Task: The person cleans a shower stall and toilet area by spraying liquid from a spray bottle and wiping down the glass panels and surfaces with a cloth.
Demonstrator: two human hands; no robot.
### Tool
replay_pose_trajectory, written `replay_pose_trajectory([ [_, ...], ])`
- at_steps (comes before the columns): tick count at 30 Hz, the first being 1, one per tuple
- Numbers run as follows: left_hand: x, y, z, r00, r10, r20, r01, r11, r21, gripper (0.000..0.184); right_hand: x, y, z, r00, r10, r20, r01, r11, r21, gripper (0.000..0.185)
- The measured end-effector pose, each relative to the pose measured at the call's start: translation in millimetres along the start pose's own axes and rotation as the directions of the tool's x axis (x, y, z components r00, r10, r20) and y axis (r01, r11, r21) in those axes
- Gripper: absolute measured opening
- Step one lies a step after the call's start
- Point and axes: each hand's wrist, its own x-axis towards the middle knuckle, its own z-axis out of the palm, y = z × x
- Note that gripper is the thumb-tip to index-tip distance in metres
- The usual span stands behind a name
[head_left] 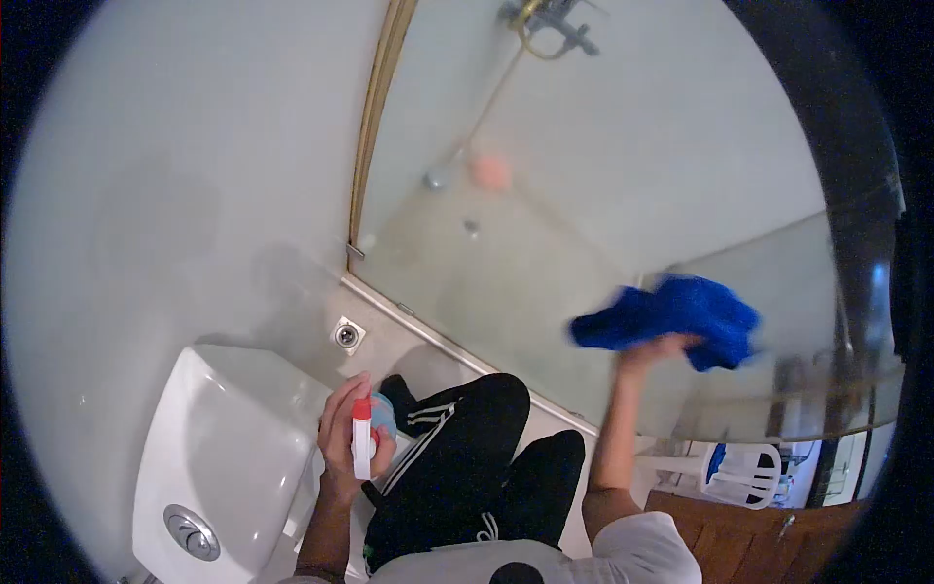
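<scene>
In my left hand (340, 428) is a spray bottle (381, 413) with a white and red trigger head and a light blue body. The fingers wrap round its neck, low in front of me near the toilet. My right hand (664, 348) is stretched out to the right, gripping a bright blue cloth (696, 310). Cloth and hand are smeared by motion. Behind the cloth stands a glass shower panel (545, 292); whether the cloth touches the glass I cannot tell.
A white toilet cistern (233, 428) stands at the lower left. A floor drain (347, 336) lies by the shower's bottom rail (448, 347). Through the glass a shower mixer (555, 21) shows. A white plastic chair (744, 475) and a wooden door (749, 535) are at the lower right.
</scene>
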Motion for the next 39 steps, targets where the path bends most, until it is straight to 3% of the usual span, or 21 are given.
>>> replay_pose_trajectory([
  [1,-3.1,-5.8,-2.1,1.000,-0.016,0.004,0.016,1.000,0.003,0.052,-37.9,-7.3,22.0,0.960,0.065,0.271,-0.036,0.993,-0.113,0.054],
  [3,-1.7,-2.5,-4.8,1.000,-0.015,0.017,0.015,0.999,0.028,0.052,-112.5,-23.4,66.2,0.641,0.179,0.746,0.093,0.947,-0.308,0.036],
  [4,-1.5,-0.4,-5.3,1.000,-0.002,0.011,0.002,0.999,0.051,0.051,-129.6,-36.8,87.3,0.661,0.090,0.744,0.109,0.970,-0.215,0.033],
  [5,-0.3,8.2,-3.1,1.000,-0.011,0.023,0.010,0.998,0.064,0.051,-113.1,-61.3,104.5,0.397,-0.109,0.911,0.402,0.913,-0.066,0.036],
  [7,-6.3,8.1,-3.9,0.996,-0.084,0.006,0.084,0.996,0.035,0.050,-167.6,-64.3,149.2,0.112,-0.127,0.986,0.234,0.967,0.098,0.038],
  [10,-12.0,12.1,-7.8,0.990,-0.139,-0.004,0.139,0.990,0.002,0.049,-240.4,-73.0,190.8,0.135,-0.249,0.959,0.102,0.966,0.236,0.040],
  [12,-16.1,19.6,-10.3,0.991,-0.123,-0.046,0.119,0.989,-0.089,0.052,-240.6,-82.4,201.3,-0.249,-0.434,0.866,0.802,0.409,0.435,0.041],
  [15,-23.9,24.7,-19.8,0.972,-0.224,0.073,0.227,0.973,-0.036,0.054,-235.7,-73.3,193.5,-0.301,-0.386,0.872,0.670,0.565,0.481,0.043],
  [17,-27.8,13.5,-16.4,0.981,-0.177,0.076,0.182,0.981,-0.062,0.056,-207.1,-59.7,159.2,-0.213,-0.391,0.895,0.698,0.581,0.419,0.042],
  [19,-23.4,13.9,-15.2,0.989,-0.138,0.057,0.136,0.990,0.047,0.057,-183.1,-37.3,107.6,0.040,-0.415,0.909,0.570,0.757,0.320,0.038],
  [21,-29.8,7.2,-14.1,0.983,-0.169,0.071,0.164,0.984,0.074,0.056,-151.7,-10.0,38.0,-0.080,-0.130,0.988,0.414,0.898,0.152,0.042],
  [22,-25.8,9.7,-16.7,0.990,-0.126,0.070,0.125,0.992,0.020,0.057,-180.5,33.6,-2.3,0.151,-0.062,0.987,0.157,0.987,0.038,0.040],
  [23,-21.8,16.0,-18.2,0.986,-0.146,0.085,0.150,0.988,-0.036,0.057,-149.8,29.2,-39.6,0.194,0.105,0.975,-0.040,0.994,-0.099,0.033],
  [24,-17.7,22.4,-19.6,0.981,-0.167,0.100,0.176,0.980,-0.091,0.058,-108.2,16.2,-67.3,0.017,0.396,0.918,-0.128,0.911,-0.391,0.030],
  [25,-21.1,22.1,-18.7,0.981,-0.149,0.124,0.161,0.983,-0.090,0.058,-163.3,88.4,-113.4,0.249,0.175,0.952,0.028,0.982,-0.188,0.027],
  [27,-38.9,5.9,-19.6,0.978,-0.192,0.079,0.195,0.980,-0.045,0.057,-122.8,93.7,-168.2,0.215,0.390,0.895,0.183,0.885,-0.429,0.032],
  [31,-38.8,22.4,-8.8,0.994,-0.089,0.059,0.094,0.992,-0.086,0.058,-96.9,111.3,-222.4,0.222,-0.024,0.975,0.750,0.643,-0.155,0.034],
  [32,-40.2,26.8,-6.8,0.995,-0.073,0.075,0.080,0.993,-0.089,0.058,-103.3,113.6,-210.4,0.272,0.225,0.936,0.408,0.853,-0.324,0.034],
  [34,-36.0,26.5,-5.3,0.988,-0.116,0.106,0.123,0.990,-0.067,0.060,-74.3,65.2,-155.8,0.300,0.473,0.828,-0.363,0.860,-0.360,0.041],
  [37,-30.2,32.1,-3.7,0.994,-0.005,0.105,0.015,0.996,-0.093,0.061,-86.6,10.7,-51.6,0.469,0.075,0.880,-0.181,0.983,0.013,0.037],
  [39,-23.2,39.7,-6.3,0.991,0.075,0.111,-0.052,0.980,-0.191,0.061,-75.9,-53.2,14.8,0.607,-0.048,0.793,-0.286,0.918,0.274,0.028],
])
